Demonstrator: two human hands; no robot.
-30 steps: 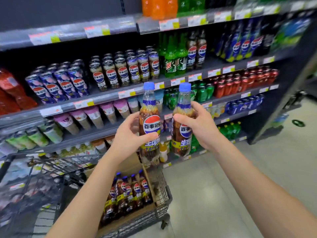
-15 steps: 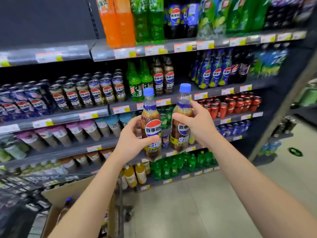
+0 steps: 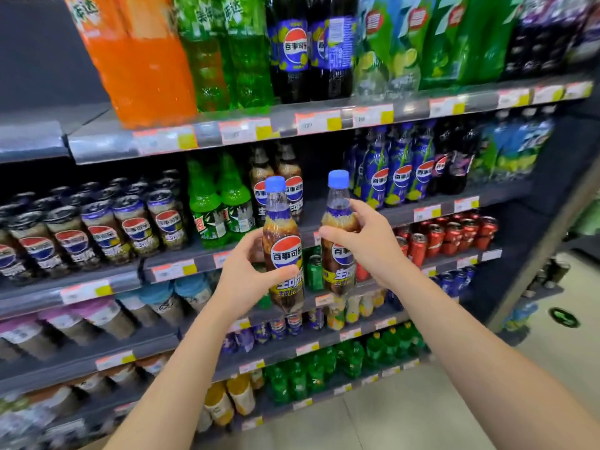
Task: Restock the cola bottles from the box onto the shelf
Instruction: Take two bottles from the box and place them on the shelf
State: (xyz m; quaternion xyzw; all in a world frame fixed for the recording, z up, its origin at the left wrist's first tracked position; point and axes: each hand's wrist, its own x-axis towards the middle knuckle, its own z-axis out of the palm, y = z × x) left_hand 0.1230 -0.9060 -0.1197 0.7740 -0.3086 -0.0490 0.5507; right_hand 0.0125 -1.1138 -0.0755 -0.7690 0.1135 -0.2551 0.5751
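I hold two cola bottles with blue caps upright in front of the shelving. My left hand (image 3: 246, 280) grips the left cola bottle (image 3: 283, 251) around its label. My right hand (image 3: 367, 248) grips the right cola bottle (image 3: 337, 254) at its shoulder. Both sit at the height of the second shelf (image 3: 344, 219), just below two matching cola bottles (image 3: 279, 183) that stand on it, with a bare gap of shelf to their right. The box is out of view.
Green soda bottles (image 3: 220, 203) and cola cans (image 3: 130, 222) stand left of the gap, blue-labelled bottles (image 3: 399, 170) to its right. Large bottles (image 3: 227, 50) fill the top shelf. Red cans (image 3: 448, 232) line the shelf below. Aisle floor (image 3: 552, 368) lies at the right.
Both hands rose with the bottles toward the second shelf. The view tilted up, so the cart and box dropped out of frame.
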